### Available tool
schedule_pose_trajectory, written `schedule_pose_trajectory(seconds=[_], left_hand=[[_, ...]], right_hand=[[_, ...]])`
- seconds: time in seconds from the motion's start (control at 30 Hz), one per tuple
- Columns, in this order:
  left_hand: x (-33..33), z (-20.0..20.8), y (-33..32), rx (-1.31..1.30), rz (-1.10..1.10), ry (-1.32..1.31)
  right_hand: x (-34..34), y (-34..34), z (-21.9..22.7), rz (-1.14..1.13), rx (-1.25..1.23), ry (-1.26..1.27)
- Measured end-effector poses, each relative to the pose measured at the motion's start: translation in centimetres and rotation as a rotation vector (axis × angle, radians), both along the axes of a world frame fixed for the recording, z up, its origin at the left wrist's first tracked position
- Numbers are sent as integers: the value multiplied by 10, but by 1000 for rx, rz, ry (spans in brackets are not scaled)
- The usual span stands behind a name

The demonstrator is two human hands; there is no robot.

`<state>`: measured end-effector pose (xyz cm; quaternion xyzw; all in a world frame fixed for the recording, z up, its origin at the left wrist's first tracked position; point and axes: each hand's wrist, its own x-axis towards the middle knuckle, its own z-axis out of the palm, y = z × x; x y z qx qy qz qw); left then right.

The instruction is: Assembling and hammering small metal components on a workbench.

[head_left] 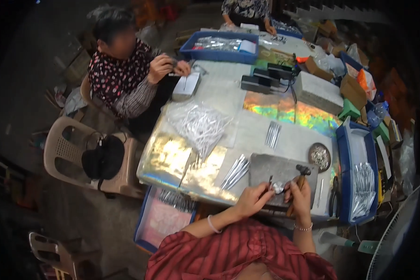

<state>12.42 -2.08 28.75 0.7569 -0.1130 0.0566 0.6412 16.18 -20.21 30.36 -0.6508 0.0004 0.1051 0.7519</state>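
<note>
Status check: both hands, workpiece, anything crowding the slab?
Right hand gripping hammer. Left hand at silver piece, grip unclear. Piece between hands, over slab. Strips close by, left of slab; pliers off right.

A beige plastic chair [77,175] with a black bag [105,157] on it stands left of the worktop [221,86], near a seated co-worker [121,77] in a spotted top. A blue plastic tray [219,57] holds clear packets at the far end; cardboard boxes [353,91] crowd the right, a fan [396,235] below them.
</note>
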Motion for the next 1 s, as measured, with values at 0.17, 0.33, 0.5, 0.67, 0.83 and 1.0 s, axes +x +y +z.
schedule_pose_trajectory(seconds=[0.17,0.33,0.5,0.67,0.83,1.0], left_hand=[[3,-1,1,-62,30,-42],[0,-5,2,-106,-8,19],[-4,-2,4,-91,-47,48],[-4,1,6,-122,-73,73],[0,5,10,-114,-97,69],[2,4,9,-148,-114,80]], right_hand=[[5,4,0,15,-60,-37],[0,6,3,8,-94,-45],[-6,3,3,31,-87,-37],[-5,5,1,3,-76,-21],[-2,3,1,30,-109,-3],[-2,1,5,16,-106,19]])
